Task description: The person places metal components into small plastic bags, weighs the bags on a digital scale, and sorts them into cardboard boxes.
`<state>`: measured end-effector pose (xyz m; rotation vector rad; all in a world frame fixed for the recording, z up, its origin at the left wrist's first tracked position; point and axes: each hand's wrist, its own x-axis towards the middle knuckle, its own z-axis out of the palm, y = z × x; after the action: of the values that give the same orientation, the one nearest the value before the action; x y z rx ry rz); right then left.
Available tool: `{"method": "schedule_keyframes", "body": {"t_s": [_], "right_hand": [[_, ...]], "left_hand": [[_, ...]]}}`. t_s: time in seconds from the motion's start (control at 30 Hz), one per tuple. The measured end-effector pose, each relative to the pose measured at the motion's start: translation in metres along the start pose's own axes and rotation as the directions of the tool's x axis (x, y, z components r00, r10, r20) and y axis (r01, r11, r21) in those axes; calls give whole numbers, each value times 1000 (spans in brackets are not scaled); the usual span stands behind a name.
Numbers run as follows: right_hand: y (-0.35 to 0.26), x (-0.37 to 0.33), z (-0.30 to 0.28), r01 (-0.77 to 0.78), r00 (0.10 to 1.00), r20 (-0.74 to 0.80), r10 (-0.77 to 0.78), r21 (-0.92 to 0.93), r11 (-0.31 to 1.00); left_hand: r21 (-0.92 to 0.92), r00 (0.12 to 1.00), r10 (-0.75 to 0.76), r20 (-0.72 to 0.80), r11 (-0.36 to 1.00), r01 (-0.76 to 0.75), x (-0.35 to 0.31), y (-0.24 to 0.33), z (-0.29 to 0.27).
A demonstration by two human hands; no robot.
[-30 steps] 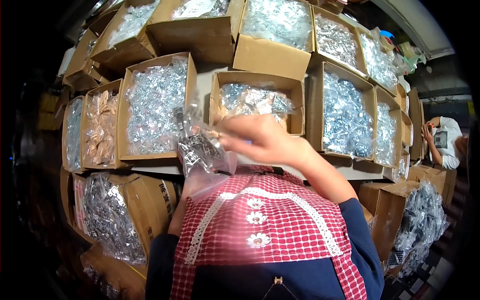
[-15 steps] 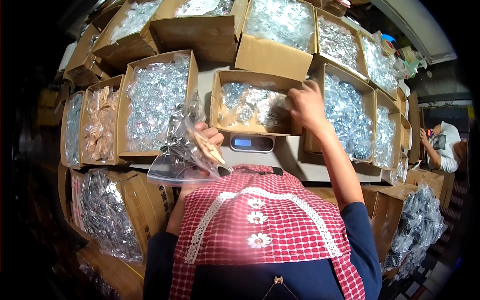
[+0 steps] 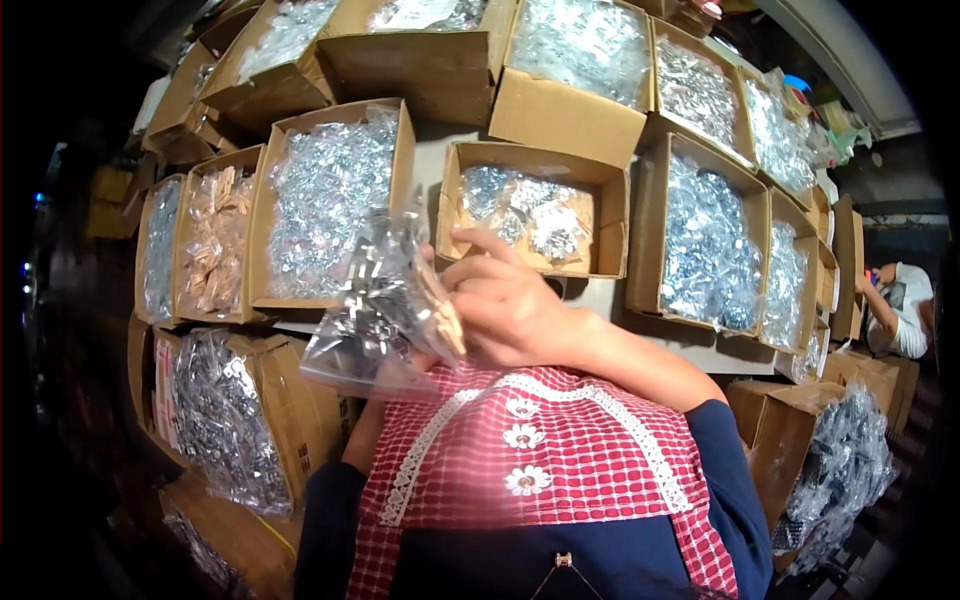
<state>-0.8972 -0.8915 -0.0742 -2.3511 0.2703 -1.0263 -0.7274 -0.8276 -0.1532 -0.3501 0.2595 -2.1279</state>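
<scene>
A clear plastic bag (image 3: 375, 290) of dark and shiny metal parts hangs in front of the apron, flap toward me. Tan wooden-looking pieces (image 3: 442, 322) show along its right side. My left hand (image 3: 427, 254) grips the bag from behind, mostly hidden by it. My right hand (image 3: 515, 305) is curled against the bag's right side; its index finger is bent above and its other fingertips are partly covered. Just beyond stands a small open carton (image 3: 612, 225) with a few clear packets of metal parts (image 3: 550, 230) inside.
Open cartons of bagged metal pieces surround the work surface, including a large one (image 3: 325, 200) at left and another (image 3: 710, 240) at right. A carton of tan pieces (image 3: 215, 240) stands farther left. Another person (image 3: 900, 305) is at far right.
My right hand has come from the small carton's right side, leftward and nearer, to the bag. The left hand still holds the bag. The whole view has shifted slightly.
</scene>
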Motion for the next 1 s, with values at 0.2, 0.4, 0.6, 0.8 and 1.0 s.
{"method": "schedule_keyframes", "body": {"t_s": [0.2, 0.4, 0.6, 0.8, 1.0], "right_hand": [[62, 23, -27, -332, 941, -99, 324, -72, 941], [156, -11, 11, -246, 836, 150, 528, -757, 605], [120, 21, -27, -454, 891, -168, 422, -339, 824], [34, 47, -54, -60, 985, -167, 36, -137, 989], [37, 19, -43, -601, 797, 461, 389, 555, 575]], "left_hand": [[-52, 998, -2, 60, 999, 5, -12, 3, -6], [-12, 998, 61, -33, 998, -61, -13, 8, 2], [151, 977, 204, -63, 970, -193, -15, 4, 11], [137, 995, 79, 64, 987, -87, -6, 8, 14], [75, 985, -118, 126, 991, 109, -4, 1, 32]]}}
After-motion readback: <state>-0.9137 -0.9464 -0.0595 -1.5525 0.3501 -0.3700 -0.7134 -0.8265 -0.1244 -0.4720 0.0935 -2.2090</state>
